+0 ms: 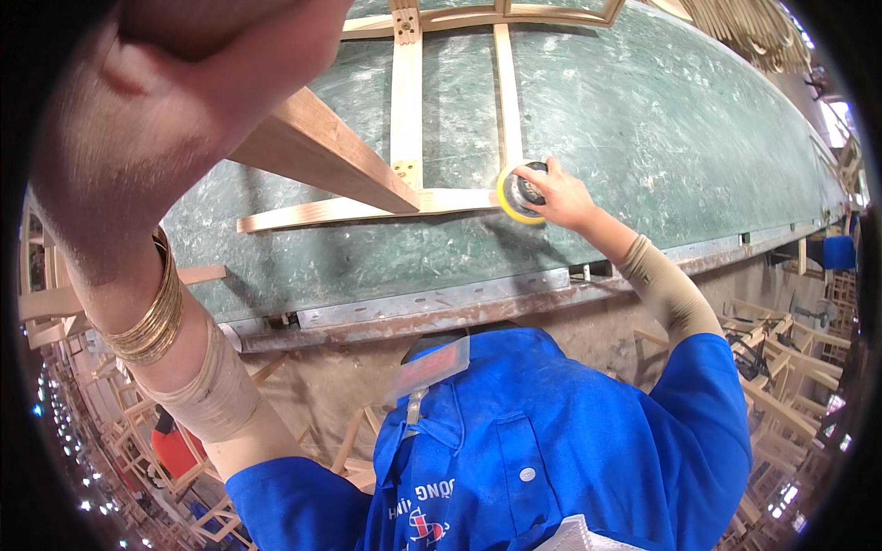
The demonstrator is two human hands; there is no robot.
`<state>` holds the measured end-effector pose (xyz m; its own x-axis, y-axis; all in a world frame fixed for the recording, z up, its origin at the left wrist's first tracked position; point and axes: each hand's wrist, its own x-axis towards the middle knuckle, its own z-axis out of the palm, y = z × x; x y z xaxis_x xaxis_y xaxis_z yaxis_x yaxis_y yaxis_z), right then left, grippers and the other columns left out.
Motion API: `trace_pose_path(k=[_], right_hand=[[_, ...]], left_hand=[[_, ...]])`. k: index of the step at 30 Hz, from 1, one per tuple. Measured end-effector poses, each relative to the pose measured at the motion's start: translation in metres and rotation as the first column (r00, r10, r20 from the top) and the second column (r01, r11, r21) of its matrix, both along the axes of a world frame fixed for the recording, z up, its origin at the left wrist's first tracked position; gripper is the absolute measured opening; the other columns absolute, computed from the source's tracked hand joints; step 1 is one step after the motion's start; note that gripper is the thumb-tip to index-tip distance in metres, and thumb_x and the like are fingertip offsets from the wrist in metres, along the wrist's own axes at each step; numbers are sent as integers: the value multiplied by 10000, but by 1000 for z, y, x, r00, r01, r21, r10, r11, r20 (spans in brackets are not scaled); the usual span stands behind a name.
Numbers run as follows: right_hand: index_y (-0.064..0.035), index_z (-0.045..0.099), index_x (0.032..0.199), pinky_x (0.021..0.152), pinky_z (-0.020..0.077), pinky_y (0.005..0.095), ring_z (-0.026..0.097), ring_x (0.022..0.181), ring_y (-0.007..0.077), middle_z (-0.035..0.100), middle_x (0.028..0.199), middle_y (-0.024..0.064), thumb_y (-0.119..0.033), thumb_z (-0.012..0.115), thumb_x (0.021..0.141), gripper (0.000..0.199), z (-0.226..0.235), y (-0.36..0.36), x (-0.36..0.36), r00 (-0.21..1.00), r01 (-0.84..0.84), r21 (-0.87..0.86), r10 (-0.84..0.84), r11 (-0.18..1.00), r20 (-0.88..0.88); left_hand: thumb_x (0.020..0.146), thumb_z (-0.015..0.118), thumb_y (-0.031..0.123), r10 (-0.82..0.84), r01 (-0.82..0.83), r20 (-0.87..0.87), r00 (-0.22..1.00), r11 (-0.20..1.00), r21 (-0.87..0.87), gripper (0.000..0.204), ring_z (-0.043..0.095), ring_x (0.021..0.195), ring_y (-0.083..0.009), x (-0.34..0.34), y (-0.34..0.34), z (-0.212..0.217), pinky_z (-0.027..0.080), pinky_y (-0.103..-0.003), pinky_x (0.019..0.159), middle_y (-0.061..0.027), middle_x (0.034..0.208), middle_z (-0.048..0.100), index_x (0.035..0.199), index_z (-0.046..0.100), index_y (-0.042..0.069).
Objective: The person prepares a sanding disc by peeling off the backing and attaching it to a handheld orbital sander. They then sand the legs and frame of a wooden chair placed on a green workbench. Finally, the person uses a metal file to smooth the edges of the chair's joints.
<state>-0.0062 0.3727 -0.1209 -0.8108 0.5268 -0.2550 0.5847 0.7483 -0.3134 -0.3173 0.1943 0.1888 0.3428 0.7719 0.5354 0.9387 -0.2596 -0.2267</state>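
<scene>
My right hand [567,200] is closed on the top of a round power sander [530,192] with a black head and a yellow rim. The sander rests against the curved lower rail [322,212] of a pale wooden chair frame, close to where a thin slat [508,92] meets it. Very near the camera at the upper left, my left hand [197,83] is wrapped round the raised end of a square wooden leg [335,151]; its fingertips are out of sight. That leg slants down to the rail. A wider slat [406,101] with screw holes joins the frame's rails.
The frame lies on a long green, scuffed worktop [661,119] with a metal front edge [432,303]. Thin wooden strips [749,32] are bundled at the far right. Wooden chair frames [799,367] stand on the floor at both sides, near a red object [177,450] at left.
</scene>
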Motion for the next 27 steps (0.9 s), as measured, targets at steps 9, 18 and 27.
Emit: trace_pose_path(k=[9,18,27], right_hand=[[-307,481,1228,671,517,398,605,839,336,467,995,171,-250,697,726,549,11,-2,26,984,179,260,-170,949,-57],[-317,455,1242,732,511,437,594,862,368,461,1034,192,-229,689,726,574,-18,-8,7,961,256,114,-239,960,-142],[-316,448,1255,722,512,425,594,846,368,455,1006,195,-208,711,700,623,-22,13,-8,980,103,96,-85,990,-178]], left_hand=[[650,803,110,-68,65,39,997,996,66,444,665,791,-174,-5,8,-3,541,-258,711,-128,918,675,1033,629,-31],[653,801,108,-95,90,46,994,992,89,437,665,788,-172,2,13,1,540,-257,709,-128,914,676,1030,630,-32],[633,805,83,-36,36,-6,999,993,116,436,648,829,-196,18,13,16,515,-266,745,-130,925,665,1010,631,-48]])
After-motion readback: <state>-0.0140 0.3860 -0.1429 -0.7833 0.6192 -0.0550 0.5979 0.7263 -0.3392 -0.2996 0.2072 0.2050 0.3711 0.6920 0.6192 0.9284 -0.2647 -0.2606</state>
